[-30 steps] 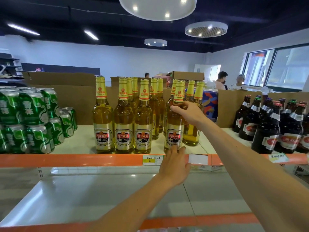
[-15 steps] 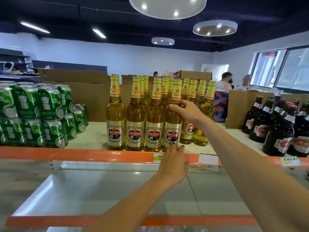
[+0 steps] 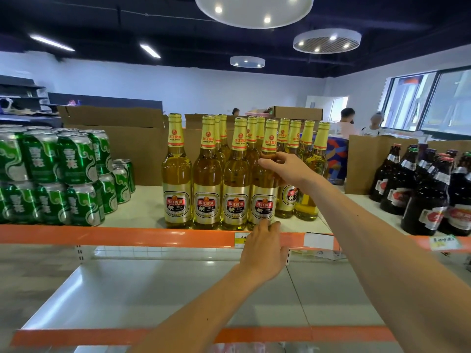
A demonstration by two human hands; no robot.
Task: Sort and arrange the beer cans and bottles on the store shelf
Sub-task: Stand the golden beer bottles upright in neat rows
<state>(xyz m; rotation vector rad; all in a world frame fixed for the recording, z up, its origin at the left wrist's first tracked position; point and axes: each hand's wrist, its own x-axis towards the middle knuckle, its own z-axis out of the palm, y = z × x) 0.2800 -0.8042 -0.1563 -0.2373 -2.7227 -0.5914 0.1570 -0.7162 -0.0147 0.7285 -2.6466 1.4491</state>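
Grips with right hand [image 3: 283,166], fingers and thumb curled round the shoulder of the gold bottle [image 3: 263,197], fourth in the front row, upright just behind the shelf's orange lip [image 3: 127,236]. Touches its base with left hand [image 3: 262,248] from 6 o'clock, fingers nearly straight, pinching nothing. Stands just beside the neighbour bottle [image 3: 235,192] at 9 o'clock, with more of the same kind crowded at 12 and 1 o'clock.

Risks, as judged from here:
- Tips under a push this high up and knocks the packed row, glass on glass.
- Slides over the lip toward 6 o'clock if drawn forward with the base unguarded.
- Slips through the grip if lifted by smooth glass alone.

Leaves green cans [image 3: 74,174] far at 9 o'clock and dark bottles [image 3: 423,197] at 3 o'clock well apart, likely out of harm.
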